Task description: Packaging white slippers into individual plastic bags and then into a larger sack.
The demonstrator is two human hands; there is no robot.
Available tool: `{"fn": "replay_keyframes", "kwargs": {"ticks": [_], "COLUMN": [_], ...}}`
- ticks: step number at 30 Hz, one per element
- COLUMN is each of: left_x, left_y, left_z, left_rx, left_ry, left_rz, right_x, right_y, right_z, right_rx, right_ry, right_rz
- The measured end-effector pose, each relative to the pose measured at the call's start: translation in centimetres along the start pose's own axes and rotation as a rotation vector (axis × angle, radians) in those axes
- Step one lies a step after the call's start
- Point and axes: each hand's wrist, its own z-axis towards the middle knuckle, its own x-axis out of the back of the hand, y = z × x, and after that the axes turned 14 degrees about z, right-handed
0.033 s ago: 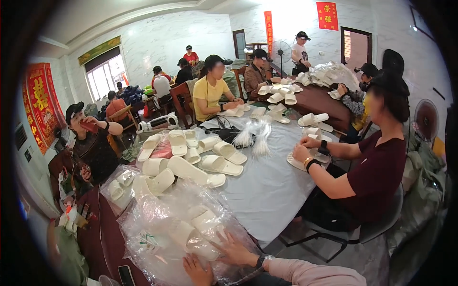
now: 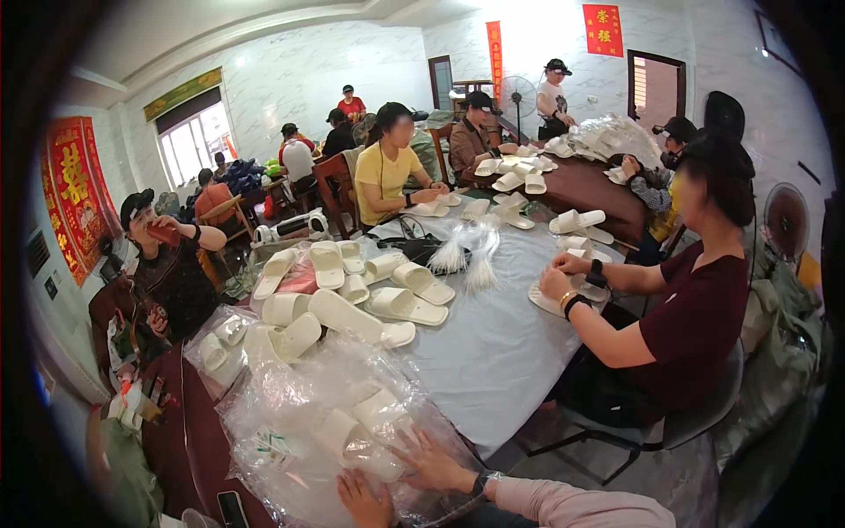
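Observation:
In front of me a pair of cream slippers (image 2: 380, 419) lies on a spread of clear plastic bags (image 2: 290, 414) at the near end of the table. My right hand (image 2: 437, 465) rests on the heel part of the slippers with its fingers spread. Just left of it, my left hand (image 2: 365, 500) touches the near edge of the slippers, its fingers stretched out and its palm partly hidden. Neither hand is wrapped round anything. A small green-and-white bundle (image 2: 273, 440) lies on the plastic, too small to make out.
A pile of loose cream slippers (image 2: 352, 290) covers the table beyond the plastic. Bundles of thin white strands (image 2: 482, 255) lie farther on. A phone (image 2: 231, 509) is at the lower left. A co-worker in a maroon shirt (image 2: 695, 308) sits at right, handling a slipper; others work farther back.

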Motion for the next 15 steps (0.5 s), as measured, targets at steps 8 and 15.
{"fn": "replay_keyframes", "kwargs": {"ticks": [8,15], "left_x": [-0.2,-0.4], "left_y": [0.0,0.0], "left_z": [-0.2,-0.3], "left_rx": [0.012,0.02], "left_ry": [-0.013,-0.005], "left_rz": [-0.002,-0.005], "right_x": [-3.7,-4.0], "right_y": [3.0,2.7], "right_z": [-1.4,-2.4], "right_rx": [0.074,0.157], "right_ry": [0.191,0.267], "right_rz": [0.163,0.076]}}
